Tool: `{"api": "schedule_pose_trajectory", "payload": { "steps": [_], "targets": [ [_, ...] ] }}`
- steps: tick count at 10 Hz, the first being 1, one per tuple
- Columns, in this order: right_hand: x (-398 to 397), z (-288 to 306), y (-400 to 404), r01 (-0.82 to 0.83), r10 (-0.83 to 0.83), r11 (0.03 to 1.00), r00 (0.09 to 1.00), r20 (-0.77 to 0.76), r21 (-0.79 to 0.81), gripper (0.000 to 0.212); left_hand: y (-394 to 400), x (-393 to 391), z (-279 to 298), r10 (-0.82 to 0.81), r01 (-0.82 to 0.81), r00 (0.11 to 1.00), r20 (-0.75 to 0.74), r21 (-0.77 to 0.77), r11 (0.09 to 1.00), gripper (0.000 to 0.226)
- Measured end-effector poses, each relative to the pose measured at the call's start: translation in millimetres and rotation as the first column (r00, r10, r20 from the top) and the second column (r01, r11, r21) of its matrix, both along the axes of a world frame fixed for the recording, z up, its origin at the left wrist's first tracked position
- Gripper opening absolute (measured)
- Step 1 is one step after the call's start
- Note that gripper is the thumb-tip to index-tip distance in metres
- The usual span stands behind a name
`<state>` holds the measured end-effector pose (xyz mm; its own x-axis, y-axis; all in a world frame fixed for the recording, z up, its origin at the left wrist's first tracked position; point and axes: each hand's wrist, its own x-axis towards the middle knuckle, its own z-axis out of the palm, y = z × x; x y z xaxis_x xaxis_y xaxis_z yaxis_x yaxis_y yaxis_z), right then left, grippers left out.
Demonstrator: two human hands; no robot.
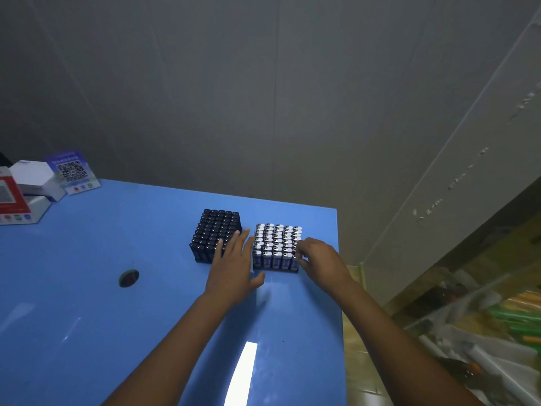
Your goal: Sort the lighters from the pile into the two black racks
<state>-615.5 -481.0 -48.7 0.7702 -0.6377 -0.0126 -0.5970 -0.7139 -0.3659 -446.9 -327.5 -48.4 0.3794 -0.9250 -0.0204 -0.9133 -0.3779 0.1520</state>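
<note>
Blue table [87, 288] against a grey wall, with both racks parked near its far right corner. No loose pile is seen anywhere, so sorting looks basically finished. The rack of black lighters [215, 234] is touched at its near right corner by the left hand [234, 268], fingers straight and slightly spread. The rack of silver-topped lighters [276, 247] is met at its right side by the right hand [320, 260], fingers curled, probably pinching a lighter, though that's blurry. Being so near the table edge, that rack could get nudged off by a careless push.
</note>
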Motion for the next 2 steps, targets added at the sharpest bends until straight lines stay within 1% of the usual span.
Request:
{"api": "schedule_pose_trajectory", "payload": {
  "steps": [1,2],
  "targets": [
    [0.5,4.2,0.7,0.021,-0.019,0.999,0.999,0.04,-0.048,0.008,0.4,4.4,5.3,0.007,-0.008,0.999,-0.034,-0.043,0.999,0.081],
    [5.2,12.5,7.2,0.02,-0.017,0.997,0.999,0.045,-0.072,0.023,4.1,10.3,11.1,0.036,-0.037,0.999,-0.035,-0.043,0.998,0.082]
  ]
}}
